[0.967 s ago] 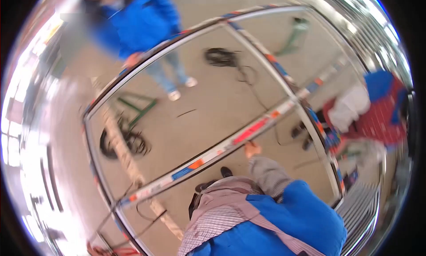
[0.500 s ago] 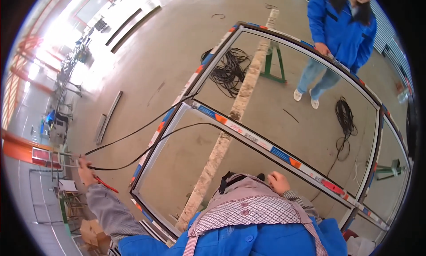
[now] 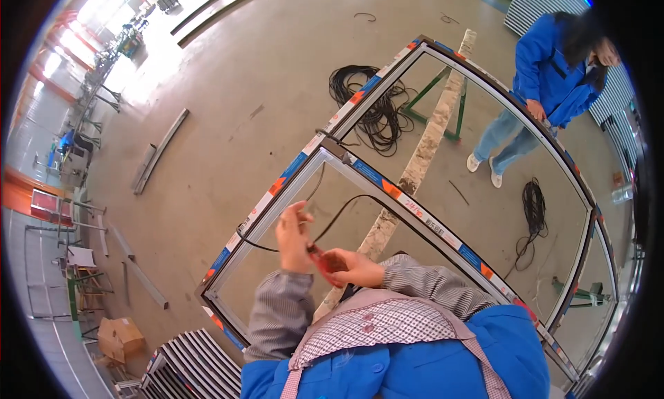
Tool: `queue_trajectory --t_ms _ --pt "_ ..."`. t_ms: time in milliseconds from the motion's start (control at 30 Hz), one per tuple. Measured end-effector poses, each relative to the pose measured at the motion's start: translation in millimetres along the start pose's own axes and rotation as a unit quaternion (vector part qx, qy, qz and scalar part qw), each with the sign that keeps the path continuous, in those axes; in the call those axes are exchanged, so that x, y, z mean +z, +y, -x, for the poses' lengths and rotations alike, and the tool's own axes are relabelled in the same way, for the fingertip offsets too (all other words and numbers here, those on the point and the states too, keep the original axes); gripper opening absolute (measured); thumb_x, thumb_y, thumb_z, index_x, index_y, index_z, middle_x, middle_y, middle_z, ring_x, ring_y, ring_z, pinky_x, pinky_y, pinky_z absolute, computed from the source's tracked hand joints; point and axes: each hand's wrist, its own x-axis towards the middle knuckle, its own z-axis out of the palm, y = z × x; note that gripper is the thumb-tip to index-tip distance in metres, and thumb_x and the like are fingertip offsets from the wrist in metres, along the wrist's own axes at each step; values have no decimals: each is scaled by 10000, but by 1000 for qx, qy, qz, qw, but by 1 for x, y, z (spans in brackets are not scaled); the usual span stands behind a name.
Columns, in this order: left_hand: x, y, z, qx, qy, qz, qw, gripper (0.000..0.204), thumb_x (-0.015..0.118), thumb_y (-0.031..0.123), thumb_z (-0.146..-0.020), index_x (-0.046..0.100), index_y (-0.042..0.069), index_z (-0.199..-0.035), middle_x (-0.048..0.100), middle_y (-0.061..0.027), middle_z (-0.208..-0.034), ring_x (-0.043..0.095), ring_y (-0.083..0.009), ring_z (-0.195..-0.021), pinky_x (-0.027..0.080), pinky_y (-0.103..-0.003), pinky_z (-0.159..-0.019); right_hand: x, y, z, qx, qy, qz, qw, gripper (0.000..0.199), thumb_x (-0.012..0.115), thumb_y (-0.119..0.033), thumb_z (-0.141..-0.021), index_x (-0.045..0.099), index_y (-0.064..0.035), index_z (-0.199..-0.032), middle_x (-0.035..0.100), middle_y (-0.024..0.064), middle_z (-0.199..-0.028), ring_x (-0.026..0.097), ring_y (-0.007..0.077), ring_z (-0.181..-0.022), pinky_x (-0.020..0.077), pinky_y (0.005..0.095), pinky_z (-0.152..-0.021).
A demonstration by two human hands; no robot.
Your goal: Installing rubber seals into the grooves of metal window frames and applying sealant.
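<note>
My left hand (image 3: 294, 240) is raised over the near-left pane of a large framed panel, fingers curled around a thin black rubber strip (image 3: 342, 211). The strip loops over the frame's left edge, and part of it passes behind the hand. Just right of it, my right hand (image 3: 360, 269) grips red-handled pliers (image 3: 324, 262), whose jaws point at the left hand's base; fingers partly hide them. Lying below both hands, the panel frame (image 3: 408, 212) has dark edges and blue, orange and white protective tape.
A speckled beam (image 3: 425, 153) and a green trestle (image 3: 453, 115) support the panel. Coils of black strip (image 3: 373, 115) lie on the floor. Across the panel stands a person in a blue jacket (image 3: 553, 67), one hand at its edge. Metal profiles (image 3: 187, 361) and a cardboard box (image 3: 119, 338) are at lower left.
My left hand has come in from far left to above the panel, with the strip now slack. The pliers have passed from my left hand to my right, which has moved left.
</note>
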Motion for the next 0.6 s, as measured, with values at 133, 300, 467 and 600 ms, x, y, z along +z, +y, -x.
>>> queue_trajectory --t_ms 133,300,467,600 --pt "27 -40 -24 -66 -144 68 985 415 449 357 -913 460 44 -1185 550 -72 -964 475 -89 -658 409 -224 -565 -26 -13 6 170 51 45 983 382 647 -169 -784 485 -5 -1088 583 81 -841 512 93 -714 448 277 -626" --pt "-1 -102 -111 242 -148 -501 818 632 582 359 -799 358 51 -1303 414 -155 -1273 315 -311 -1224 210 -424 -1023 -72 9 44 199 236 285 908 423 651 -392 -768 539 -18 -930 577 169 -743 579 270 -663 446 349 -603" --pt "-31 -129 -148 55 -253 -755 602 472 513 327 -847 404 156 -1273 493 -114 -1214 437 -309 -1144 293 -429 -972 -95 14 72 267 224 300 888 437 617 -428 -780 521 -14 -880 559 201 -731 567 353 -688 438 387 -604" --pt "-39 -127 -171 -132 -324 -665 659 320 480 323 -863 522 158 -1133 568 -108 -1098 533 -290 -1015 393 -393 -877 -108 28 77 263 245 280 890 438 625 -427 -776 514 -8 -840 543 189 -684 555 340 -643 434 381 -587"
